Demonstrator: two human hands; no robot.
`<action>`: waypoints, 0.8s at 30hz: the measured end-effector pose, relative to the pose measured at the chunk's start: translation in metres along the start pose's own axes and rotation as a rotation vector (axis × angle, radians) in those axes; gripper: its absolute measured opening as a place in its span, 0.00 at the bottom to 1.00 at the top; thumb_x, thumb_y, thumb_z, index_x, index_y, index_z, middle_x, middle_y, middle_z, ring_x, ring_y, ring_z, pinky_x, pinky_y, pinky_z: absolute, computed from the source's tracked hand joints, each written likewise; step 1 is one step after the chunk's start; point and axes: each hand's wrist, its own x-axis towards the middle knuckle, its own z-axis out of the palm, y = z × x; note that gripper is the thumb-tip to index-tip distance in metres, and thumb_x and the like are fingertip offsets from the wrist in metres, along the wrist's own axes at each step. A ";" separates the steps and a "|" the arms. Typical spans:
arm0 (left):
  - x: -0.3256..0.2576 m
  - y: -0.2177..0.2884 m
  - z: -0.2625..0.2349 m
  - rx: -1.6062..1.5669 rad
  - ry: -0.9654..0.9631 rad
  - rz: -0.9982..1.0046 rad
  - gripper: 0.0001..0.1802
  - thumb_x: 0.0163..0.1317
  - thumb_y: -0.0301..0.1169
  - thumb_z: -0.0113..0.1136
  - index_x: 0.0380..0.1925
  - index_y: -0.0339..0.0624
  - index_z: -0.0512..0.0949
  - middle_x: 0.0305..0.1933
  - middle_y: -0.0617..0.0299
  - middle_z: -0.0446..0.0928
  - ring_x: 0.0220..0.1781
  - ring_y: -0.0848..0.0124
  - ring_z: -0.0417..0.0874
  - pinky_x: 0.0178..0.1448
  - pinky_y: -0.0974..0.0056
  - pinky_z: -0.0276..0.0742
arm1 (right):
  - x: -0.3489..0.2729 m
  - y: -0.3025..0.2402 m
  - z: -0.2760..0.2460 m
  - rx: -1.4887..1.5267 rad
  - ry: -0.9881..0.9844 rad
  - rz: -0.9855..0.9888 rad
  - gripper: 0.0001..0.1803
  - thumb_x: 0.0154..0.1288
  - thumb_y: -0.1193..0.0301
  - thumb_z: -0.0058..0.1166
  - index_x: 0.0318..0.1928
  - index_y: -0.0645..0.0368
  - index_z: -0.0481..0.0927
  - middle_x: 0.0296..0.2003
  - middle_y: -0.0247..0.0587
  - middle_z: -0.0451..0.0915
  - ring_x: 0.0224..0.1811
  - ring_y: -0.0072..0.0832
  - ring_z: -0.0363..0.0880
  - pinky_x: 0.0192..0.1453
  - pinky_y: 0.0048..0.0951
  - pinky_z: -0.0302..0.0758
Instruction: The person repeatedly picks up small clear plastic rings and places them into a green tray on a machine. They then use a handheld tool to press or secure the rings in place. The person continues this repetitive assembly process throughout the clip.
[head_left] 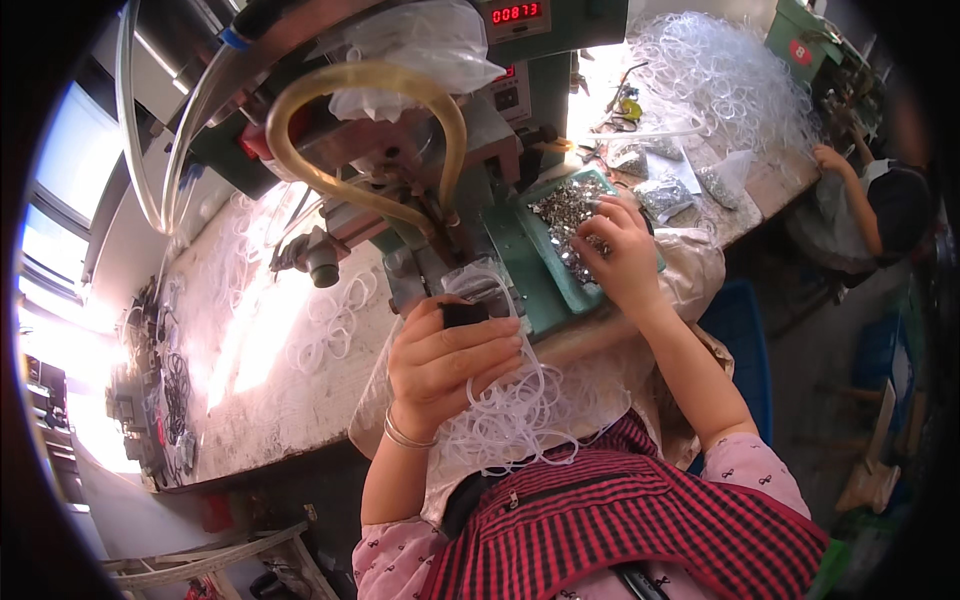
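My left hand [445,360] is closed on a clear plastic loop [513,300] in front of the machine [470,215]. A small black piece [465,315] shows at its fingers; I cannot tell whether it is worn or held. My right hand [625,255] reaches over a green tray [572,290] of small shiny metal pieces [565,215]. Its fingers are bent together at the pile, and anything pinched there is too small to make out. Below my left hand, a heap of clear plastic loops [510,425] lies on the cloth over my lap.
A curved yellowish hose [290,100] hangs over the machine. More clear loops [335,320] lie on the worktable [270,400] at left. At the far right are a large heap of loops [725,75] and bags of metal pieces [665,195]; another person's hand [830,158] is beside them.
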 end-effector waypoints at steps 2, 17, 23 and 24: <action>0.002 0.000 -0.002 0.026 -0.032 -0.003 0.10 0.51 0.33 0.77 0.33 0.47 0.89 0.40 0.61 0.89 0.38 0.65 0.87 0.55 0.56 0.81 | 0.009 -0.006 0.009 0.089 -0.065 -0.115 0.06 0.58 0.70 0.65 0.36 0.53 0.82 0.54 0.43 0.81 0.65 0.46 0.76 0.58 0.46 0.78; 0.000 0.015 -0.007 0.154 -0.056 -0.023 0.12 0.54 0.30 0.74 0.40 0.48 0.89 0.46 0.62 0.89 0.35 0.68 0.85 0.56 0.56 0.82 | -0.037 -0.033 0.011 0.156 0.406 0.163 0.04 0.66 0.79 0.60 0.39 0.60 0.86 0.35 0.43 0.85 0.42 0.40 0.84 0.50 0.37 0.77; 0.005 0.016 -0.007 0.184 -0.088 -0.037 0.13 0.53 0.30 0.74 0.40 0.47 0.89 0.46 0.62 0.89 0.35 0.67 0.85 0.55 0.57 0.81 | 0.006 -0.005 -0.005 0.274 0.226 0.359 0.04 0.63 0.75 0.65 0.38 0.60 0.86 0.35 0.43 0.85 0.39 0.39 0.83 0.45 0.34 0.77; 0.005 0.014 -0.009 0.182 -0.079 -0.045 0.13 0.53 0.30 0.74 0.40 0.47 0.90 0.46 0.62 0.89 0.34 0.67 0.85 0.55 0.57 0.81 | 0.014 0.001 -0.002 0.257 0.190 0.316 0.05 0.65 0.73 0.65 0.39 0.60 0.87 0.35 0.43 0.86 0.38 0.36 0.83 0.44 0.31 0.77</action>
